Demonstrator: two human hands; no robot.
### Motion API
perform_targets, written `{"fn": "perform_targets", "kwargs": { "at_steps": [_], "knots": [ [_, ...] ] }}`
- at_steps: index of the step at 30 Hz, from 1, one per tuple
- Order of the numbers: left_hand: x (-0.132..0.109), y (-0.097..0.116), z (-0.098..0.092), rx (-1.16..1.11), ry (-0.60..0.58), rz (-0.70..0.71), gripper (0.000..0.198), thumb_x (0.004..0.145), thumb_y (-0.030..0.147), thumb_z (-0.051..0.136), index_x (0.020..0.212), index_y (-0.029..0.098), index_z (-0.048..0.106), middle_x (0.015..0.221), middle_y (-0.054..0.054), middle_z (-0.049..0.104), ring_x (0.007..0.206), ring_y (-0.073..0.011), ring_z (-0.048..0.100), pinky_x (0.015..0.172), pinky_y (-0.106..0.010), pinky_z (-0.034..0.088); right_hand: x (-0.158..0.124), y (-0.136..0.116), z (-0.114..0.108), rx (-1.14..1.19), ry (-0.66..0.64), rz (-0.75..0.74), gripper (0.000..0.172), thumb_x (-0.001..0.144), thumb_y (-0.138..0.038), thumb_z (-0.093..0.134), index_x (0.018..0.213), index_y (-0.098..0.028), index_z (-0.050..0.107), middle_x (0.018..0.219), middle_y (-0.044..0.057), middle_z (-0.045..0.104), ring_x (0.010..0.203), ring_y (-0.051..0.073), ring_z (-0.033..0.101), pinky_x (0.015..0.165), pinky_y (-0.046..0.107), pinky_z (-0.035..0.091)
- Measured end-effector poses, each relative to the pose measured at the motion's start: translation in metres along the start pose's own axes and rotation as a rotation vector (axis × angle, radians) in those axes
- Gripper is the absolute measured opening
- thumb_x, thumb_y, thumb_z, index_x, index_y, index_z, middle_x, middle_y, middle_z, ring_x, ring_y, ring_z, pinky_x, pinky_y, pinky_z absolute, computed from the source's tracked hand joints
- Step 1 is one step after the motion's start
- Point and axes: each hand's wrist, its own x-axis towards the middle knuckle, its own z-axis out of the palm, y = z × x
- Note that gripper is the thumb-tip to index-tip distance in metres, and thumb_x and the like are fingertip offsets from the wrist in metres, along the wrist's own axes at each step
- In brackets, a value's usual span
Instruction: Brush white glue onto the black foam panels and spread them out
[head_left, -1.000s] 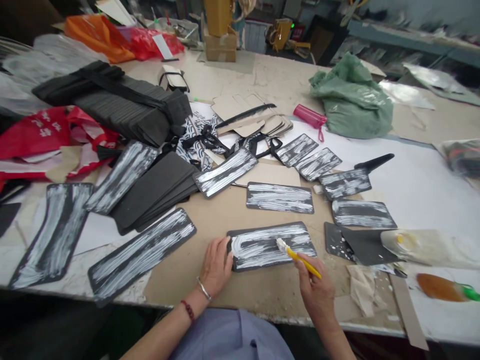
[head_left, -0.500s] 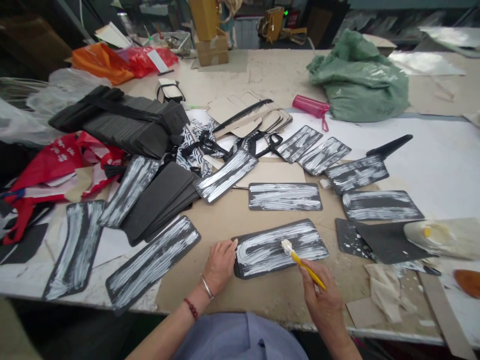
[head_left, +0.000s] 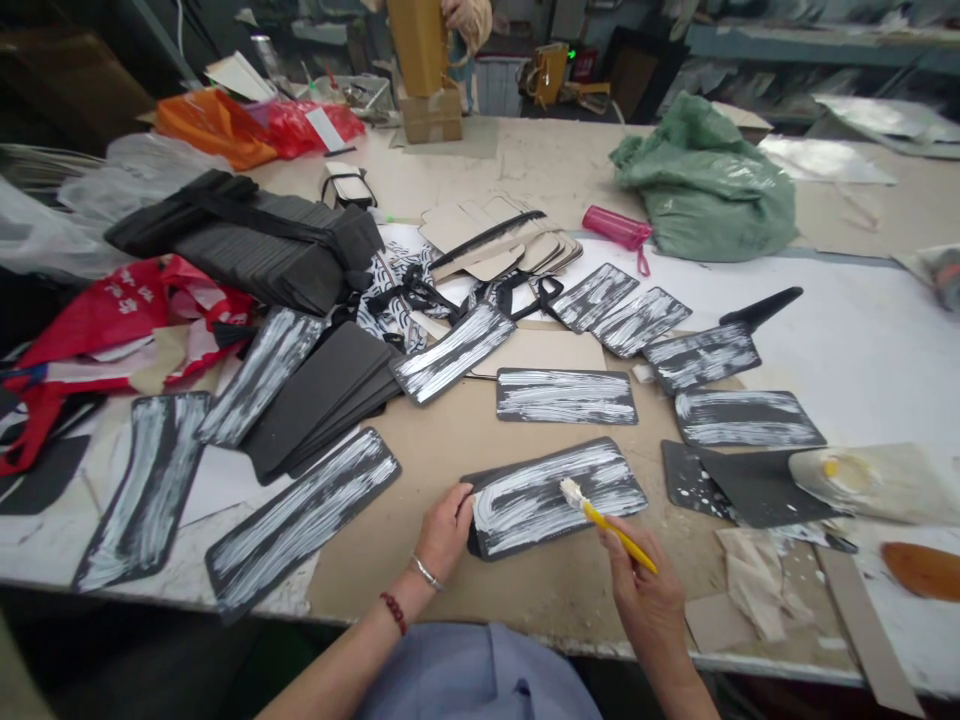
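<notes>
My left hand (head_left: 442,532) grips the left end of a black rectangular panel (head_left: 525,515) streaked with white paste, thumb and fingers closed at its edge. Beneath this panel, the dark edge of another one peeks out at the left. In my right hand (head_left: 651,595) is a brush (head_left: 621,536) with a yellow handle. Its paste-covered bristles rest on or just over the middle of the panel; I cannot tell if they touch. Close above lies another streaked panel (head_left: 567,396), and to the left a longer one (head_left: 304,525) lies at a slant.
Plain black panels (head_left: 322,395) are piled at left, near a bundled dark stack (head_left: 255,240). More streaked panels (head_left: 701,357) lie at right, beside a paste container (head_left: 847,470). A green bag (head_left: 709,185) and pink pouch (head_left: 616,227) sit farther back. Someone's hand (head_left: 457,12) shows behind boxes.
The view has shifted slightly. My left hand has turned a little at the panel's end. The brush stays over nearly the same spot on the panel.
</notes>
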Motion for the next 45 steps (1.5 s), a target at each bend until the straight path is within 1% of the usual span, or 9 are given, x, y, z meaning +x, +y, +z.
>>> {"fn": "perform_targets", "kwargs": {
  "at_steps": [3,6,8,14,17,24,28,35,45],
  "knots": [
    [-0.004,-0.004,0.004,-0.016,0.006,-0.022,0.028,0.081,0.022,0.042,0.105,0.016,0.055,0.077,-0.004,0.065,0.070,-0.0138,0.062,0.069,-0.027,0.051,0.001,0.001,0.000,0.001,-0.015,0.031,0.026,0.087,-0.037,0.045,0.094,-0.018,0.060,0.085,0.008,0.063,0.081,0.019,0.059,0.074,0.033,0.048],
    [-0.006,-0.009,0.006,0.008,0.019,0.059,0.034,0.084,0.020,0.037,0.113,0.017,0.053,0.103,-0.009,0.063,0.094,-0.0151,0.060,0.085,-0.031,0.049,-0.001,0.001,0.001,0.006,-0.018,0.032,0.027,0.087,-0.039,0.045,0.093,-0.017,0.060,0.086,0.008,0.063,0.081,0.019,0.059,0.075,0.034,0.048],
    [-0.007,-0.012,0.007,0.050,0.016,0.130,0.036,0.085,0.017,0.033,0.117,0.017,0.050,0.110,-0.010,0.061,0.101,-0.0157,0.057,0.089,-0.033,0.047,-0.002,0.000,0.003,0.000,-0.010,0.025,0.028,0.087,-0.039,0.045,0.093,-0.017,0.060,0.086,0.009,0.063,0.081,0.019,0.059,0.075,0.035,0.048],
    [-0.005,-0.015,0.000,0.437,-0.088,0.305,0.043,0.083,0.005,0.031,0.122,0.011,0.046,0.089,-0.010,0.061,0.082,-0.0169,0.057,0.076,-0.031,0.051,-0.004,-0.001,0.005,-0.032,-0.001,-0.012,0.026,0.087,-0.037,0.045,0.093,-0.016,0.060,0.085,0.008,0.063,0.081,0.019,0.059,0.074,0.033,0.047],
    [-0.005,-0.012,-0.006,0.638,-0.095,0.407,0.040,0.083,0.005,0.033,0.120,0.011,0.047,0.083,-0.009,0.060,0.077,-0.0189,0.054,0.070,-0.033,0.051,-0.004,0.000,0.005,-0.028,-0.006,-0.010,0.027,0.088,-0.037,0.045,0.094,-0.015,0.060,0.084,0.008,0.062,0.080,0.019,0.059,0.074,0.033,0.047],
    [-0.012,0.001,-0.016,0.692,-0.021,0.591,0.036,0.085,0.008,0.035,0.118,0.013,0.048,0.090,-0.010,0.057,0.082,-0.0191,0.051,0.071,-0.033,0.048,-0.006,0.001,0.006,-0.045,-0.006,-0.032,0.027,0.088,-0.037,0.045,0.095,-0.016,0.059,0.085,0.008,0.063,0.081,0.018,0.059,0.075,0.031,0.046],
    [-0.010,0.002,-0.018,0.689,-0.052,0.569,0.034,0.084,0.008,0.039,0.115,0.014,0.050,0.091,-0.010,0.058,0.084,-0.0201,0.050,0.071,-0.034,0.047,-0.007,0.003,0.006,-0.019,-0.008,-0.029,0.024,0.088,-0.035,0.046,0.095,-0.016,0.059,0.086,0.008,0.063,0.081,0.018,0.059,0.074,0.032,0.047],
    [0.007,0.005,-0.013,0.541,-0.092,0.334,0.025,0.083,0.007,0.039,0.100,0.013,0.057,0.087,-0.008,0.057,0.084,-0.0189,0.049,0.077,-0.034,0.047,-0.004,0.000,0.005,-0.013,-0.004,0.001,0.027,0.087,-0.039,0.046,0.092,-0.016,0.060,0.083,0.009,0.064,0.078,0.020,0.060,0.075,0.035,0.047],
    [0.003,0.025,-0.018,0.564,-0.147,0.408,0.021,0.080,0.006,0.041,0.086,0.016,0.058,0.086,-0.007,0.055,0.081,-0.0196,0.046,0.073,-0.034,0.047,-0.004,-0.001,0.006,0.007,-0.017,0.046,0.025,0.087,-0.035,0.047,0.096,-0.016,0.060,0.087,0.010,0.064,0.082,0.021,0.059,0.077,0.035,0.047]
  ]
}}
